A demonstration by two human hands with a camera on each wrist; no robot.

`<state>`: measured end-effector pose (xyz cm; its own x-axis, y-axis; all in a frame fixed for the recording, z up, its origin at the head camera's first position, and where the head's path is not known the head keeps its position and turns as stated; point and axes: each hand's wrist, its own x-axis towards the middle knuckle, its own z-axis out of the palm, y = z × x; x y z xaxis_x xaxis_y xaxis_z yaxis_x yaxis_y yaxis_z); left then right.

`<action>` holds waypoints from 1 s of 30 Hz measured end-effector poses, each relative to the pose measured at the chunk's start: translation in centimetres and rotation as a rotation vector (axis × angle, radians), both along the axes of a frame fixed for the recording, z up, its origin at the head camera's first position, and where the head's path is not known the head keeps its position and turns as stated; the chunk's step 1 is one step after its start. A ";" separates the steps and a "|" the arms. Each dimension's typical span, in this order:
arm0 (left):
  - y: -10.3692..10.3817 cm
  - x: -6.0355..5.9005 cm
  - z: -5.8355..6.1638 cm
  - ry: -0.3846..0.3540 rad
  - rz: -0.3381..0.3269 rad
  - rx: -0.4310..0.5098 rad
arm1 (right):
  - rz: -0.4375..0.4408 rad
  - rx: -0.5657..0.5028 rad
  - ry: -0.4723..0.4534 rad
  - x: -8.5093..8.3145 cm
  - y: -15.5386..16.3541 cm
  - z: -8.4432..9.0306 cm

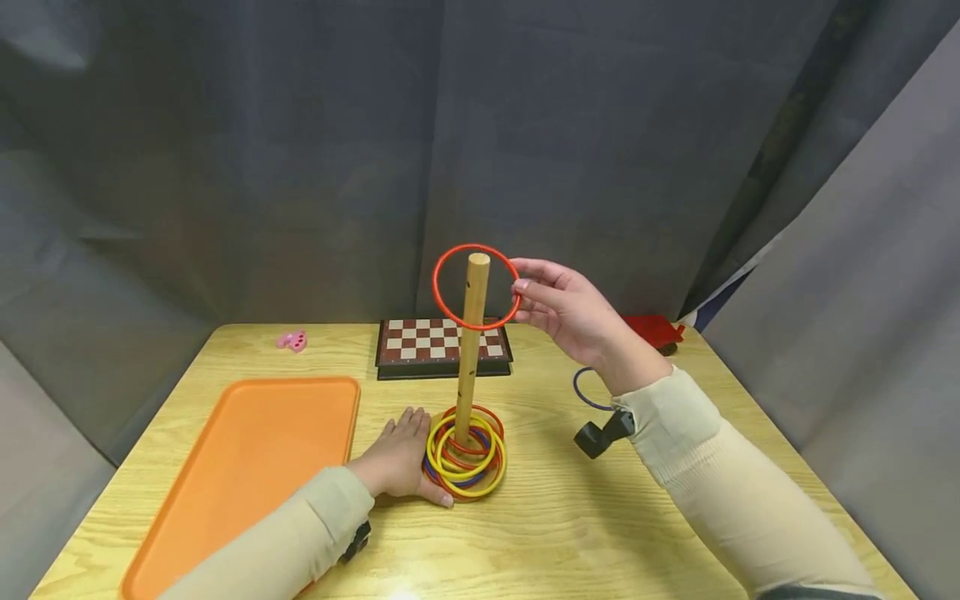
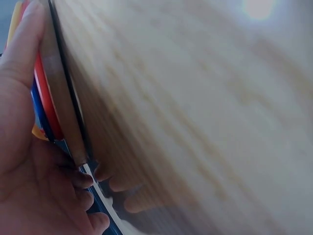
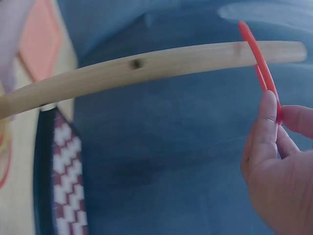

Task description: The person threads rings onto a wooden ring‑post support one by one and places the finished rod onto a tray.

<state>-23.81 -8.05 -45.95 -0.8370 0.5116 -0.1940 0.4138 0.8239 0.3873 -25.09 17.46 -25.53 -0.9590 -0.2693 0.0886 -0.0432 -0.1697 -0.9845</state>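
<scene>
Right hand [image 1: 577,317] grip pinching red ring [image 1: 476,287] around wooden peg [image 1: 471,350] top at frame centre; left hand [image 1: 401,458] flat, grip relaxed, against ring-stacked base [image 1: 465,457] on tabletop [image 1: 555,517].

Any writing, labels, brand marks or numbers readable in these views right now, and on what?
None: no readable text in any view.
The chessboard shows only red and white squares.
The red ring in the right hand, the wooden peg and the orange tray are plain.
The pink item is too small to tell.

Blue ring [image 1: 587,392] half hidden behind the right wrist — left wrist view blurred.
</scene>
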 end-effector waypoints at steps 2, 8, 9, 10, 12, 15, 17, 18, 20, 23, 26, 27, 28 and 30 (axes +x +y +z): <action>0.0 0.0 -0.1 0.003 -0.002 -0.005 | 0.006 0.033 -0.017 -0.2 0.0 -1.2; 0.0 -0.2 -0.2 -0.002 -0.002 -0.012 | 0.020 0.151 -0.073 -0.6 0.1 -4.9; 0.0 -0.2 -0.2 -0.002 -0.001 -0.013 | 0.023 0.171 -0.083 -0.6 0.0 -5.6; 0.0 -0.2 -0.2 -0.002 -0.001 -0.013 | 0.030 0.194 -0.088 -0.7 0.0 -6.4; -0.1 -0.2 -0.2 0.000 -0.003 -0.016 | 0.047 0.242 -0.103 -0.7 0.0 -7.8; -0.1 -0.3 -0.2 0.001 -0.006 -0.027 | 0.077 0.309 -0.122 -0.7 -0.1 -10.0; -0.1 -0.3 -0.2 -0.003 -0.007 -0.033 | 0.094 0.339 -0.136 -0.6 -0.1 -11.3; -0.1 -0.3 -0.2 -0.005 -0.006 -0.034 | 0.100 0.351 -0.143 -0.6 -0.1 -11.8; -0.1 -0.3 -0.2 -0.010 -0.004 -0.031 | 0.104 0.367 -0.160 -0.6 -0.1 -12.9; -0.1 -0.3 -0.2 -0.009 -0.002 -0.024 | 0.110 0.379 -0.189 -0.6 0.0 -14.2; -0.1 -0.3 -0.2 -0.011 -0.001 -0.017 | 0.116 0.386 -0.216 -0.7 0.2 -15.1; 0.0 -0.3 -0.2 -0.012 -0.001 -0.019 | 0.121 0.388 -0.223 -0.8 0.2 -15.4; 0.0 -0.3 -0.3 -0.016 0.000 -0.017 | 0.123 0.389 -0.231 -0.8 0.3 -15.6; 0.0 -0.3 -0.3 -0.019 0.001 -0.015 | 0.132 0.392 -0.236 -0.7 0.4 -16.0</action>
